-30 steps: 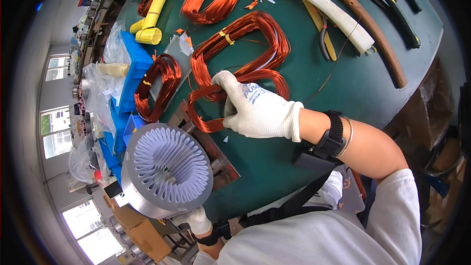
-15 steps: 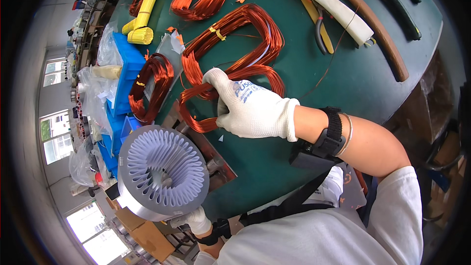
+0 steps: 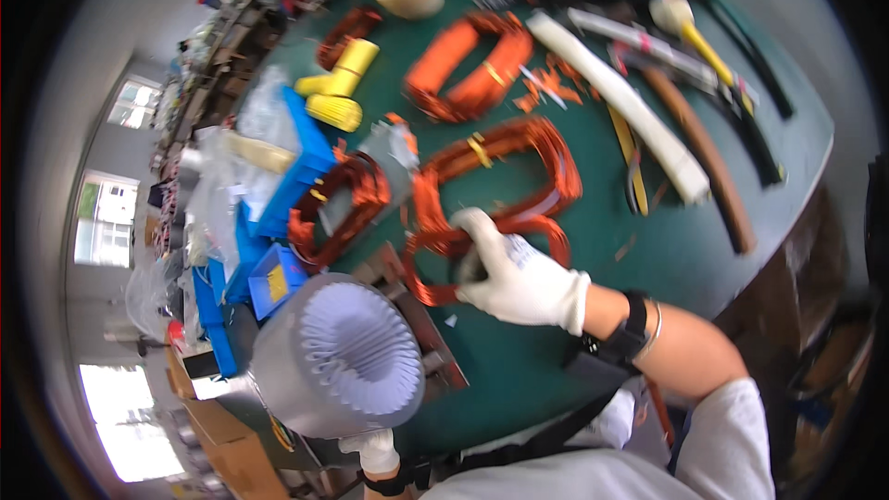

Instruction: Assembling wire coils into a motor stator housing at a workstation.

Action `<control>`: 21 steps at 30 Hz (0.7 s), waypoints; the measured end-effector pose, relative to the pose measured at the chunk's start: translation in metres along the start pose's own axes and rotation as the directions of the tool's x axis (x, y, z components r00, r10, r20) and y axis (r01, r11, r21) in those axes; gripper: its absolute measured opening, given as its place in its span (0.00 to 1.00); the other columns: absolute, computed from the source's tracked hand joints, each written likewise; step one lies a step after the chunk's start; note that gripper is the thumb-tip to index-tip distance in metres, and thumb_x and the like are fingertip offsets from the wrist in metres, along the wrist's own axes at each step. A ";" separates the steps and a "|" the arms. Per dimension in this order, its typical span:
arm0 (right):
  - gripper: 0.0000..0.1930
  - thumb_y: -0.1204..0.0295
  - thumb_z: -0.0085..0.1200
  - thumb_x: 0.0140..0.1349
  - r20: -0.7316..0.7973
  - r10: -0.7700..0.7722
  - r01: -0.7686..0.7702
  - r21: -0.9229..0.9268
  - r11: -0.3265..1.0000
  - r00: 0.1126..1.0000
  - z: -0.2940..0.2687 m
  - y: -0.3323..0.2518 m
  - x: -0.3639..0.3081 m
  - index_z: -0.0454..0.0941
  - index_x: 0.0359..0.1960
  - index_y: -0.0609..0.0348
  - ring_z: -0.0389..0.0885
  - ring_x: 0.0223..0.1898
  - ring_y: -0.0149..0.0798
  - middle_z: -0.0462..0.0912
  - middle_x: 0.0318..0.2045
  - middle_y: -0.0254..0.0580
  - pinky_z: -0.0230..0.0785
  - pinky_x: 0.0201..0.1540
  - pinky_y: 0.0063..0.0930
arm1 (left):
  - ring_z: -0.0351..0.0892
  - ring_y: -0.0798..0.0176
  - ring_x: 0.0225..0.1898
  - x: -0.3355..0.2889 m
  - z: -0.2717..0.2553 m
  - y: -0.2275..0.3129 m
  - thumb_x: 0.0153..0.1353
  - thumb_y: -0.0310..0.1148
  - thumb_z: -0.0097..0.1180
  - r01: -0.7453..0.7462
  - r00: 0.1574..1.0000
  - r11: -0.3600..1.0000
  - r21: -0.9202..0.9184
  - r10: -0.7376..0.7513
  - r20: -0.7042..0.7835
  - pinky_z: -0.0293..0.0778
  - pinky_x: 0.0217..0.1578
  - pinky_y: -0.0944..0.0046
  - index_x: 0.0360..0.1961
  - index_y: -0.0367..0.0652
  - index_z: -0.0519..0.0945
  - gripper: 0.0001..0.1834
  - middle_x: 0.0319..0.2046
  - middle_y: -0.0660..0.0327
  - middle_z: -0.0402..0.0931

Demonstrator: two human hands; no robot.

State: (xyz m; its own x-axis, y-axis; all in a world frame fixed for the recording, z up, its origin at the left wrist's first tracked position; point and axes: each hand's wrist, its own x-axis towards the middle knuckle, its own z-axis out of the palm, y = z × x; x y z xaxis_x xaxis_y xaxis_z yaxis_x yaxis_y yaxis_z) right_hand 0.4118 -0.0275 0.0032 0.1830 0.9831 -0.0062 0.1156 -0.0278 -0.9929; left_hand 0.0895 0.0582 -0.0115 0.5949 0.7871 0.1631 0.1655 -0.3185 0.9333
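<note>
My right hand (image 3: 528, 285), in a white knitted glove, is closed round the near side of a flat loop of copper winding wire (image 3: 437, 296), thumb on top. That loop lies against a larger copper wire coil (image 3: 556, 148) tied with a yellow band. To the left stands a grey cylindrical stator core (image 3: 282, 366), its open end tilted up and ringed with white slot liners (image 3: 366, 347). At its lower edge is my gloved left hand (image 3: 375, 452), touching or very near the core. Its fingers are mostly hidden behind the core.
Another copper coil (image 3: 301, 227) leans by blue bins (image 3: 301, 162). Farther back lie an orange coil (image 3: 431, 83) and yellow bundles (image 3: 356, 60). A white sleeve (image 3: 620, 102), a brown rod (image 3: 708, 167) and mallets (image 3: 671, 14) occupy the right. Beside the core is a brown-edged metal stand (image 3: 444, 361).
The view has swung, so everything sits lower and farther right, blurred; more of the table's far end shows. My right hand stays on the same wire loop, my left hand by the core.
</note>
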 end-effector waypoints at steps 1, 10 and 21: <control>0.34 0.78 0.59 0.57 0.030 0.044 -0.045 0.035 0.998 0.999 -0.003 -0.002 -0.004 0.53 0.62 0.64 0.81 0.29 0.39 0.80 0.27 0.42 0.73 0.33 0.33 | 0.70 0.60 0.57 0.005 0.004 -0.001 0.64 0.55 0.58 -0.032 0.999 0.999 -0.020 0.031 -0.037 0.67 0.60 0.56 0.67 0.34 0.59 0.43 0.58 0.54 0.69; 0.36 0.77 0.63 0.56 0.042 0.092 -0.091 -0.038 0.995 0.995 0.008 -0.011 0.007 0.52 0.62 0.63 0.80 0.31 0.32 0.81 0.31 0.43 0.73 0.34 0.27 | 0.70 0.61 0.55 0.001 0.007 -0.008 0.62 0.56 0.62 -0.093 0.967 0.981 -0.170 0.048 -0.251 0.68 0.59 0.56 0.66 0.33 0.60 0.44 0.57 0.55 0.70; 0.38 0.79 0.63 0.54 -0.029 0.276 -0.274 0.041 0.961 0.961 0.002 -0.026 0.004 0.52 0.64 0.66 0.78 0.30 0.29 0.81 0.29 0.41 0.73 0.33 0.26 | 0.76 0.65 0.35 -0.016 0.023 0.021 0.58 0.38 0.61 -0.189 0.868 0.979 0.080 0.205 -0.453 0.75 0.41 0.61 0.43 0.31 0.76 0.19 0.34 0.62 0.78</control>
State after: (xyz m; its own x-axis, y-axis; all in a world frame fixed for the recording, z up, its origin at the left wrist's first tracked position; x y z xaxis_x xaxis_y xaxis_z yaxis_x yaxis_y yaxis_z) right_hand 0.4076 -0.0228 0.0286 0.2358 0.9318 -0.2761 0.0211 -0.2890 -0.9571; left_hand 0.1014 0.0273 -0.0016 0.1941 0.8569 0.4775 0.1119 -0.5029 0.8570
